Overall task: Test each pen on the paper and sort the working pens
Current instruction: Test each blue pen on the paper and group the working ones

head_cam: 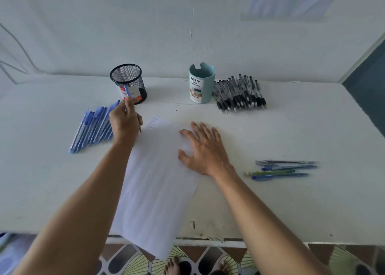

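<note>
pinching a blue pen (126,91) in left hand (125,122) fingers at the paper's (154,181) far-left corner; pressing that paper with spread right hand (205,148) fingers. beyond it, black mesh cup (129,83) and teal organizer (201,84), contents hidden.

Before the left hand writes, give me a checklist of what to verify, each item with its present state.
1. The blue pen is gripped in the left hand: ok.
2. Pen tip down, at the far left corner of the paper: ok; whether it touches, cannot tell.
3. The right hand lies flat on the paper, steadying it: ok.
4. Blank room on the paper: ok, only a few faint marks at the far corner.
5. Paper fully on the table: not ok, its near end overhangs the edge.
6. The black mesh cup and teal organizer stand upright and open: ok; contents, cannot tell.
</note>
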### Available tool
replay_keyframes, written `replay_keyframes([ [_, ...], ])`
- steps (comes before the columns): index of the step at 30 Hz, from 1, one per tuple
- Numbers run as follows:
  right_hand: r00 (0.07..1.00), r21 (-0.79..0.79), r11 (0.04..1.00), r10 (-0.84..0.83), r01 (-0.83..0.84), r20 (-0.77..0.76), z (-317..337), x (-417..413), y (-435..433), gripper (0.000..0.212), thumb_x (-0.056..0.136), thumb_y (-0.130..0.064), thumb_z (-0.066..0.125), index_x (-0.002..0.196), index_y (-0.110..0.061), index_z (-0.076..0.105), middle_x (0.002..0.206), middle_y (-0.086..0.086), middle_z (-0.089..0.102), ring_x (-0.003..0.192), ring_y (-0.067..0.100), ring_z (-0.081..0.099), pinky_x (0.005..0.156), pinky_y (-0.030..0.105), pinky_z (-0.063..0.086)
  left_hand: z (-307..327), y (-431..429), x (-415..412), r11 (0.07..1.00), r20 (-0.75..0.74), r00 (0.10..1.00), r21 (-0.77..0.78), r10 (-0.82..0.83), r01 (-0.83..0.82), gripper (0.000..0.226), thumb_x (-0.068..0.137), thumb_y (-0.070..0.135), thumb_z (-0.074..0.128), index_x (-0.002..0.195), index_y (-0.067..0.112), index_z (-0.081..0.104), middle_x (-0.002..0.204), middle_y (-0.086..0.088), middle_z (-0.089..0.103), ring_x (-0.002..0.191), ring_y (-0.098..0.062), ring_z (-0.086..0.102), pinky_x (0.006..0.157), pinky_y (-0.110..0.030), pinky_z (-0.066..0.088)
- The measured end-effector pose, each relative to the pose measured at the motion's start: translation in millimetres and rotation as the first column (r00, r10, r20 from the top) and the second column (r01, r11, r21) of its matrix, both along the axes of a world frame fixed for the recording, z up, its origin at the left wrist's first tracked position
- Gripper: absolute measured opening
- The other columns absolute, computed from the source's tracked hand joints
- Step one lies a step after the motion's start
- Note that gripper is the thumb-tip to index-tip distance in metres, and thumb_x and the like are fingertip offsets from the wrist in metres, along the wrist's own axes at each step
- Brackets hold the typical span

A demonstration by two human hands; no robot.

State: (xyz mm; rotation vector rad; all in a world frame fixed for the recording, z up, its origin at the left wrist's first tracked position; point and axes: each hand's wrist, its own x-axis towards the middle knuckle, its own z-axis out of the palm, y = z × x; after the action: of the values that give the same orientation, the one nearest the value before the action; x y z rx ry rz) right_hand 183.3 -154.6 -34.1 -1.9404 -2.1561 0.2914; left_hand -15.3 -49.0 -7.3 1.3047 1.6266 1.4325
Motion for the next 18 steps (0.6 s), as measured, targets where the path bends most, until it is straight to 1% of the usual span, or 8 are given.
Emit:
replay_keyframes([
  [2, 1.0, 0.0, 1.0, -0.001, 0.001, -0.002, 0.6, 0.5, 0.4, 0.065, 0.089, -0.059, 0.045, 0.148, -0.036, 0.033, 0.166, 0.003, 0.016, 0.153, 0.024, 0.01, 0.123, 0.049, 0.002, 1.4, -2.4, -6.8, 0.999, 0.012, 1.0, -0.029, -0.028, 0.029, 0.036, 0.105, 0.04, 0.044, 0.096, 0.018, 0.071, 0.039, 0.001, 0.047, 0.029, -0.012, 0.036, 0.036, -0.018, 0.03],
  [4, 1.0, -0.009, 1.0, -0.002, 0.002, -0.01, 0.8, 1.1, 0.8, 0.064, 0.09, -0.058, 0.047, 0.148, -0.037, 0.033, 0.166, 0.003, 0.016, 0.153, 0.024, 0.009, 0.122, 0.048, 0.002, 3.6, -5.6, -16.6, 0.996, 0.009, 0.998, -0.064, -0.055, 0.055, 0.039, 0.102, 0.046, 0.05, 0.085, 0.019, 0.072, 0.037, 0.002, 0.046, 0.029, -0.012, 0.034, 0.036, -0.017, 0.028],
  [5, 1.0, -0.012, 1.0, -0.004, 0.003, -0.011, 1.1, 1.2, 0.8, 0.063, 0.09, -0.058, 0.048, 0.148, -0.037, 0.033, 0.166, 0.003, 0.015, 0.153, 0.024, 0.009, 0.122, 0.048, 0.002, 4.0, -7.3, -22.4, 0.994, -0.023, 0.997, -0.092, -0.067, 0.065, 0.043, 0.1, 0.049, 0.053, 0.079, 0.017, 0.072, 0.038, 0.002, 0.046, 0.029, -0.012, 0.034, 0.035, -0.017, 0.027],
  [8, 1.0, -0.02, 1.0, -0.006, 0.005, -0.013, 2.0, 1.1, 0.3, 0.064, 0.09, -0.057, 0.048, 0.149, -0.037, 0.033, 0.166, 0.002, 0.015, 0.153, 0.023, 0.008, 0.123, 0.047, 0.001, 8.3, -13.0, -38.1, 0.974, -0.271, 0.954, -0.216, -0.131, 0.072, 0.046, 0.098, 0.046, 0.058, 0.068, 0.013, 0.069, 0.045, -0.005, 0.052, 0.028, -0.009, 0.037, 0.034, -0.017, 0.032],
  [11, 0.999, -0.03, 1.0, -0.007, 0.006, -0.032, 3.3, 2.0, 1.7, 0.064, 0.091, -0.056, 0.05, 0.149, -0.036, 0.033, 0.166, 0.001, 0.015, 0.153, 0.022, 0.008, 0.122, 0.046, 0.001, 11.9, -13.4, -52.3, 0.956, -0.531, 0.824, -0.289, -0.199, 0.045, 0.043, 0.097, 0.032, 0.057, 0.065, 0.006, 0.069, 0.049, -0.007, 0.059, 0.035, -0.017, 0.05, 0.044, -0.023, 0.042],
  [13, 0.999, -0.051, 0.999, -0.005, 0.004, -0.033, 5.0, 3.0, 3.1, 0.064, 0.092, -0.055, 0.05, 0.15, -0.036, 0.033, 0.166, 0.0, 0.014, 0.153, 0.021, 0.008, 0.122, 0.045, 0.0, 11.7, -13.4, -60.0, 0.947, -0.677, 0.698, -0.32, -0.233, 0.006, 0.04, 0.094, 0.031, 0.055, 0.065, 0.006, 0.067, 0.052, -0.009, 0.061, 0.048, -0.026, 0.06, 0.052, -0.027, 0.046],
  [15, 0.999, -0.068, 0.998, -0.008, 0.006, -0.033, 6.6, 4.3, 3.6, 0.063, 0.093, -0.053, 0.051, 0.15, -0.036, 0.033, 0.166, 0.0, 0.013, 0.153, 0.021, 0.008, 0.122, 0.044, 0.0, 11.6, -15.7, -63.6, 0.942, -0.779, 0.584, -0.329, -0.227, -0.073, 0.033, 0.092, 0.036, 0.058, 0.074, 0.011, 0.069, 0.067, -0.01, 0.063, 0.071, -0.035, 0.065, 0.061, -0.033, 0.047],
  [18, 0.997, -0.064, 0.997, -0.036, 0.031, -0.066, 9.0, 3.3, 1.6, 0.058, 0.091, -0.05, 0.051, 0.147, -0.038, 0.039, 0.164, -0.004, 0.021, 0.152, 0.02, 0.012, 0.121, 0.045, 0.004, 12.9, -20.2, -65.1, 0.951, -0.839, 0.517, -0.276, -0.169, -0.137, 0.025, 0.089, 0.042, 0.067, 0.094, 0.018, 0.071, 0.096, -0.014, 0.067, 0.094, -0.039, 0.064, 0.07, -0.037, 0.042],
])
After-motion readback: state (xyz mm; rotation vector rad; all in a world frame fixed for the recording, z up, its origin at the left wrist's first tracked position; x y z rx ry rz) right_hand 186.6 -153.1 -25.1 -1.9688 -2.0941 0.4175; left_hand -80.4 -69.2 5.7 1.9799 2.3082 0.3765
